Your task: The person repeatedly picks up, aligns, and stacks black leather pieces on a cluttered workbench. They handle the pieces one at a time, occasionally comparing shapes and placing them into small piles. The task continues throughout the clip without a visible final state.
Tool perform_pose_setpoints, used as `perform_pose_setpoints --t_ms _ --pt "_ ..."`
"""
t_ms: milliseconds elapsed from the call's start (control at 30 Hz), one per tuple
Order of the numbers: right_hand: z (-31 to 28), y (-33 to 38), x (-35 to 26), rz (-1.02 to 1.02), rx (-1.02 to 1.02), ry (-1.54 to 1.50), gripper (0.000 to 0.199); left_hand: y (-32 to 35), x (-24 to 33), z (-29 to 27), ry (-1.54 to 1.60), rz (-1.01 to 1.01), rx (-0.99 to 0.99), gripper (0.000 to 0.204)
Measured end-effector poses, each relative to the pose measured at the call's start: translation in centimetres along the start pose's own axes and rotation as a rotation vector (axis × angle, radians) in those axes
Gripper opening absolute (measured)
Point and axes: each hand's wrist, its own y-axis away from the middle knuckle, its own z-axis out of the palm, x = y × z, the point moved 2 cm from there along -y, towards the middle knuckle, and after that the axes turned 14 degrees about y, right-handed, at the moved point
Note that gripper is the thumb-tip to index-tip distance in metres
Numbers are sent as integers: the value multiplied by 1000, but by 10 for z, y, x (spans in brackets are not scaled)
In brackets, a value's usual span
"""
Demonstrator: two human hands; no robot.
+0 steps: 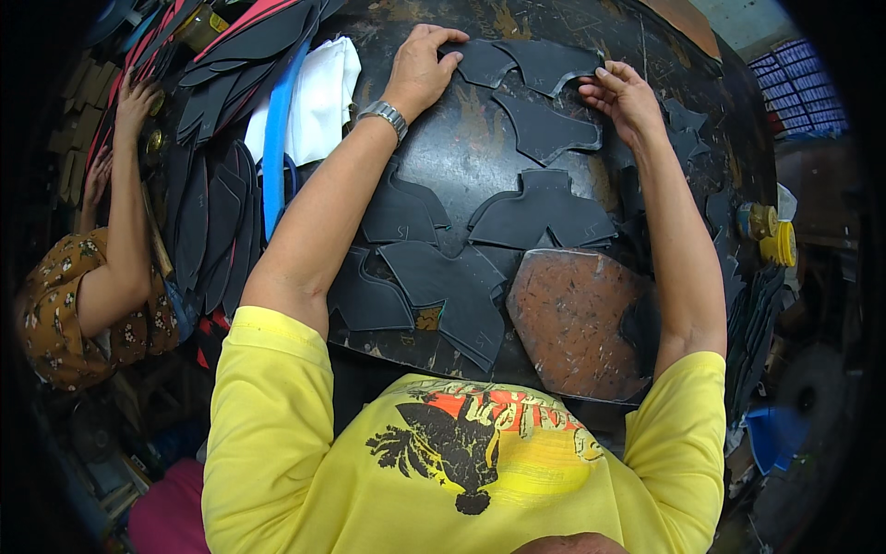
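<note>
We log two bare hands at the far side of the dark worktop point(452, 138). The left hand point(425, 74) has thumb and forefinger slightly apart at the left end of a black cut panel point(484, 65); contact is hard to make out, so we cannot tell whether it grips. The right hand point(623, 100) is narrow, fingertips pinching the right edge of the neighbouring black panel point(551, 66), the fingertips partly covering that corner. The panels meet side by side between the hands; we cannot make out whether their edges overlap.

A third panel point(546, 129) lies just below, toward the wearer. Nearer still, we note stacked winged panels point(542, 208), their lower layers mostly hidden. A mottled brown board point(574, 309) has its right side partly covered by dark pieces.

At left, a blue strip point(277, 138) crosses white sheets point(323, 102), cloth or paper unclear. A co-worker's hand point(137, 100) rests against red-edged black strips, cut off by the dark rim.
</note>
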Motion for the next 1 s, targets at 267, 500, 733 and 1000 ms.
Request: perform_pose_setpoints --t_ms 267,500,733,1000 --pt "7 6 -3 -16 45 -26 26 0 -4 0 -84 62 -15 25" --pt "10 12 -6 -32 67 -43 32 0 -2 1 -48 29 -17 23" --pt "4 6 -2 -11 38 -75 40 -1 -3 0 -86 74 -29 23" --pt "3 23 -9 -47 69 77 71 -2 3 0 74 6 -19 17"
